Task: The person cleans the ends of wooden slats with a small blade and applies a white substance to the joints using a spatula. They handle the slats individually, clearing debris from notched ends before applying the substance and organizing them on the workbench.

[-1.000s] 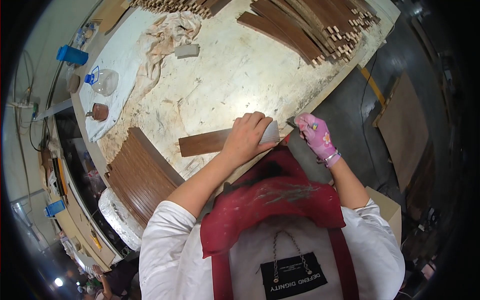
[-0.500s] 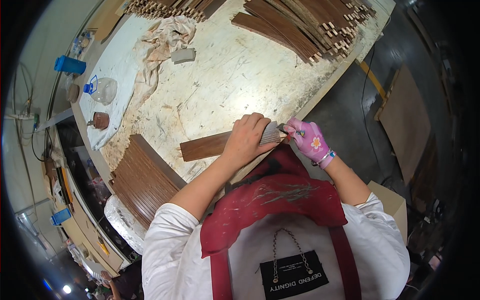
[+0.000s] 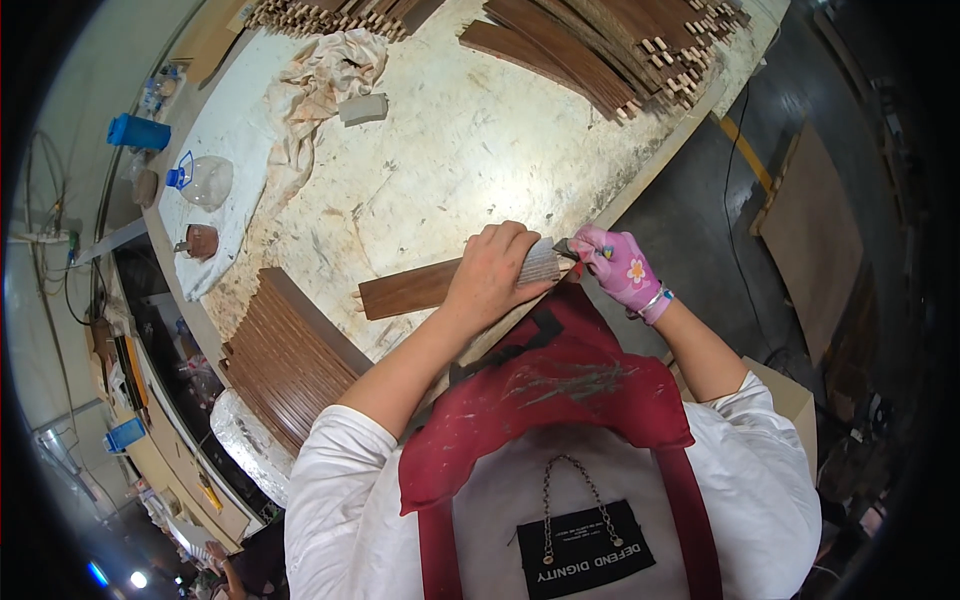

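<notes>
Left hand (image 3: 492, 272), bare, presses flat on the near end of a dark wooden strip (image 3: 408, 290) at frame centre, fingers curled over a grey sanding block (image 3: 540, 264) held against the strip's right end. Right hand (image 3: 618, 268), in a pink glove, sits just right of the block with fingers closed around a small tool (image 3: 570, 250); too small to tell what kind. The strip lies near the edge of a pale, scuffed workbench (image 3: 450, 150).

A stack of dark strips (image 3: 290, 360) sits at centre left, just beside the held strip, not touching it. More strips (image 3: 610, 50) pile up at the upper right and a lighter bundle (image 3: 330, 14) at the top. A crumpled cloth (image 3: 320, 80) and a second grey block (image 3: 362, 108) lie upper left, well apart from the hands. A clear plastic jug (image 3: 205, 180) with a blue cap, a blue cup (image 3: 138, 131) and a brown pot (image 3: 200, 240) stand at far left. A red apron (image 3: 560, 400) fills the lower middle.
</notes>
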`<state>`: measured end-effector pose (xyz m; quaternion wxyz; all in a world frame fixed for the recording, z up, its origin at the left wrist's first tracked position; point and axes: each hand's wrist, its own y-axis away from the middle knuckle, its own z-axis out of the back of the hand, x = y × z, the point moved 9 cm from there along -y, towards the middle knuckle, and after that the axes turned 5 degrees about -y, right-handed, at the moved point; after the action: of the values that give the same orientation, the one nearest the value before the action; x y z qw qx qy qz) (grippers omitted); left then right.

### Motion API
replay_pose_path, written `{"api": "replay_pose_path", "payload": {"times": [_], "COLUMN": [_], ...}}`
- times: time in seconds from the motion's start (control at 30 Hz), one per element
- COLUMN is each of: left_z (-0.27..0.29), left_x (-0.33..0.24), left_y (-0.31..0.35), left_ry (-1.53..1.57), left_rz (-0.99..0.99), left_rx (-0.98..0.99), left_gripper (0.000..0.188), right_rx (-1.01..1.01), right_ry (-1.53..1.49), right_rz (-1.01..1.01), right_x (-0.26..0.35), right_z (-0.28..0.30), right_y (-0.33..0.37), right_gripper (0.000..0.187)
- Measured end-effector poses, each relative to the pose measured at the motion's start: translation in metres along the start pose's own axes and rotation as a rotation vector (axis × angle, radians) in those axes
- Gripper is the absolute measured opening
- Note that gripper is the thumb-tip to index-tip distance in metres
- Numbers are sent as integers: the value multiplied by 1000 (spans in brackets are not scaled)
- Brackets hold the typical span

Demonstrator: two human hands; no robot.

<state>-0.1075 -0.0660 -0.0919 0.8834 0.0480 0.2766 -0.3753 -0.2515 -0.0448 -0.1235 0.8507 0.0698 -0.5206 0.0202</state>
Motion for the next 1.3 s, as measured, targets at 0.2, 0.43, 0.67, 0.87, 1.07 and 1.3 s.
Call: {"api": "replay_pose_path", "payload": {"times": [0.2,0.43,0.67,0.87,1.07,1.3], "left_z": [0,-1,2,0,0,0], "left_x": [1,0,-1,0,-1,1], "left_y": [1,2,1,0,1,1], "left_ry": [-4,-9,-10,-10,-24,-18], "left_rz": [0,6,9,4,6,-3], "left_rx": [-7,-4,-14,-5,2,1], "left_gripper": [56,55,53,54,54,54], "right_rx": [36,6,-58,84,20,83], "right_ry": [105,24,68,99,43,5], "right_rz": [10,22,16,38,19,97], "right_x": [12,4,9,2,1,8], "right_z": [0,1,0,-2,-1,0], "right_y": [1,2,6,-3,0,-4], "right_gripper": [20,21,23,22,20,17]}}
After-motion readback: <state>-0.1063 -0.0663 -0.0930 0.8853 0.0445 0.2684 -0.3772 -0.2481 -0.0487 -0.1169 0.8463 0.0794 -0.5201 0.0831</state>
